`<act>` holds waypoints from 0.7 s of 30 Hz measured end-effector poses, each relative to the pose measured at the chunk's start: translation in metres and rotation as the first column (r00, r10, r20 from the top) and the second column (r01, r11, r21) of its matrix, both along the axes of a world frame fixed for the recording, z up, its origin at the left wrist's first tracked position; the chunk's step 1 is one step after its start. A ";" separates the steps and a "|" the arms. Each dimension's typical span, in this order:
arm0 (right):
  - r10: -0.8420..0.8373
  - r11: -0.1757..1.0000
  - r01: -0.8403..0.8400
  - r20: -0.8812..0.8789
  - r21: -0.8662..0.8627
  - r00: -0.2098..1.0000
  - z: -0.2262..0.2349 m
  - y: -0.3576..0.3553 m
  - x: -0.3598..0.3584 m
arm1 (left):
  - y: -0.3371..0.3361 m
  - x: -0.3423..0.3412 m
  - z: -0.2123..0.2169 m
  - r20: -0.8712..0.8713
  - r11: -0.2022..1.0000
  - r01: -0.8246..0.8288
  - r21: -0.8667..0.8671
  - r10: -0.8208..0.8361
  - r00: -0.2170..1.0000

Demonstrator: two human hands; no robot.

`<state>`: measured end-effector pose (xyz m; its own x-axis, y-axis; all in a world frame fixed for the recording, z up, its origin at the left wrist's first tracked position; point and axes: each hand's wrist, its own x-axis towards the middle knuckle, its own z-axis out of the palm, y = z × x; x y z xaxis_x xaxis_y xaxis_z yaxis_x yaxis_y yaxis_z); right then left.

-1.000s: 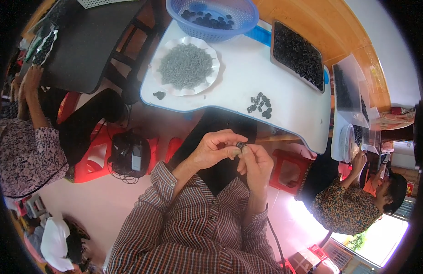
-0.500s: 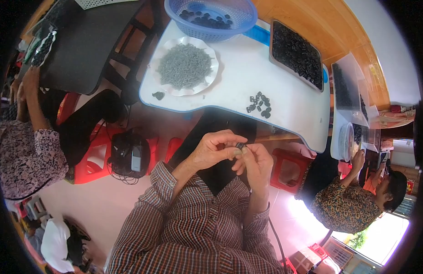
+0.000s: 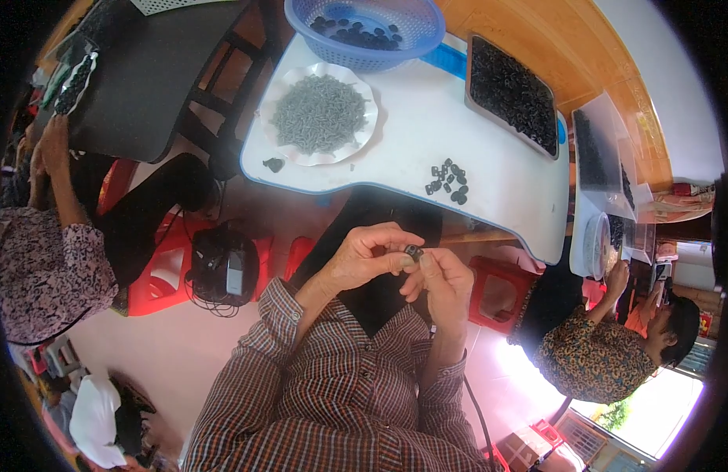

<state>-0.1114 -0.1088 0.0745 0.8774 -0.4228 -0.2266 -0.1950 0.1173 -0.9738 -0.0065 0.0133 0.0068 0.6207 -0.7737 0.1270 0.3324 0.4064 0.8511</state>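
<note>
Head view: plate stood near the table's left edge; left hand pinched a black piece, right hand curled alongside, grip unclear.

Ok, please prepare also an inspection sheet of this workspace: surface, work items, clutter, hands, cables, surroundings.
Surface: white table, blue edge.
Job's things: small dark part, held; loose black pieces; white plate of grey pieces; blue basket and tray of dark pieces.
Clutter: dark scrap near the plate.
Hands: left hand pinches the part; right hand beside it, contact unclear.
Cables: thin cables by a black bag-like item; dark cable near right sleeve.
Surroundings: person at left, person at right.
</note>
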 end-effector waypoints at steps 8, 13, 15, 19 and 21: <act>0.033 0.997 -0.035 0.034 0.073 0.999 -0.009 -0.009 -0.002 | 0.002 0.001 0.002 0.013 1.000 0.018 -0.012 -0.018 1.000; 0.022 0.988 -0.035 0.083 0.151 0.996 -0.014 -0.012 -0.004 | 0.002 0.000 0.002 0.022 0.999 0.033 -0.009 -0.033 0.999; 0.023 0.986 -0.036 0.086 0.165 0.996 -0.014 -0.012 -0.005 | 0.002 -0.001 0.003 0.006 0.999 0.045 -0.008 -0.045 0.999; 0.021 0.976 -0.039 0.089 0.213 0.996 -0.015 -0.012 -0.006 | 0.003 -0.001 0.005 -0.008 0.998 0.051 -0.026 -0.051 0.999; 0.019 0.975 -0.037 0.085 0.217 0.996 -0.015 -0.012 -0.006 | 0.003 -0.001 0.005 0.011 0.998 0.052 -0.022 -0.052 0.999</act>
